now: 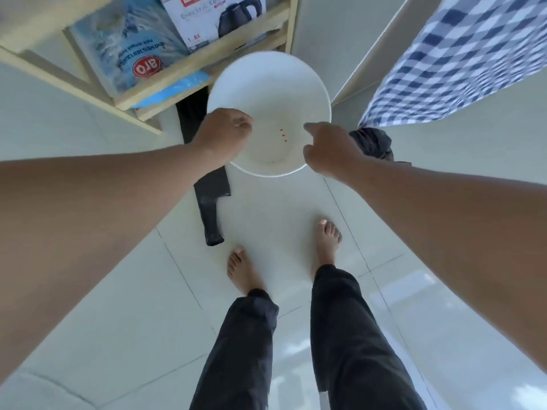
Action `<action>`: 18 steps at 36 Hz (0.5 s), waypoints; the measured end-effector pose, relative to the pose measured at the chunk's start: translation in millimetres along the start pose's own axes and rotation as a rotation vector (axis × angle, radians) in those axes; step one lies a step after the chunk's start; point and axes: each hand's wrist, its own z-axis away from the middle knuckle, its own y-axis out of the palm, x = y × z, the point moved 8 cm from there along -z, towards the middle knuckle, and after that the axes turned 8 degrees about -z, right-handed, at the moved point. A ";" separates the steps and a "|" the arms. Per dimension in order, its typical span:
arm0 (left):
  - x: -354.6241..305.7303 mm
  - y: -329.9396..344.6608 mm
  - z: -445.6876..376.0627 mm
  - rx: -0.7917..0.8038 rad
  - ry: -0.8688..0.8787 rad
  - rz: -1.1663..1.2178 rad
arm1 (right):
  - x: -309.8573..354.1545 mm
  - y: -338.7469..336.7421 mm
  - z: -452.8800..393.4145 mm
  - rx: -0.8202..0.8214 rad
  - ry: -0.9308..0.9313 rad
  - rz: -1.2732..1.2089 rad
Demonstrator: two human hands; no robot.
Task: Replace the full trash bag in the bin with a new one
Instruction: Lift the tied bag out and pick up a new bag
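Bin [275, 93], white and bare inside, stands on the tiled floor [148, 291] between both hands, below the corner of a wooden shelf [189, 69]. The left hand [225, 134] is curled shut over the near-left rim; the right hand [328, 149] rests at the near-right rim, fingers loosely bent, what they pinch unclear. A dark folded bag [211, 202] lies on the floor just left of the bin, long axis running toward the person's feet, nearer the left hand. A dark knotted bag [371, 142] sits right of the bin.

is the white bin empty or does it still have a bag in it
Empty and unlined: the white bin shows its bare inner wall, with only a few red specks.
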 end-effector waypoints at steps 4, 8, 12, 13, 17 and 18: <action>66.7 -23.2 27.1 -0.063 -0.141 0.016 | 44.9 39.7 2.3 0.087 -0.062 0.033; 127.3 -35.8 49.1 -0.052 -0.233 -0.059 | 79.2 76.8 2.0 0.162 -0.117 0.042; 177.6 -39.1 60.5 -0.066 -0.354 -0.070 | 104.9 107.6 -3.1 0.219 -0.217 0.041; 189.7 -34.9 61.6 -0.064 -0.384 -0.038 | 108.9 115.1 -5.0 0.227 -0.245 0.039; 235.6 -12.5 56.0 -0.069 -0.451 -0.008 | 114.3 149.8 -20.2 0.241 -0.321 0.036; 240.2 -5.1 52.8 -0.064 -0.446 0.003 | 111.8 154.5 -22.5 0.243 -0.329 0.039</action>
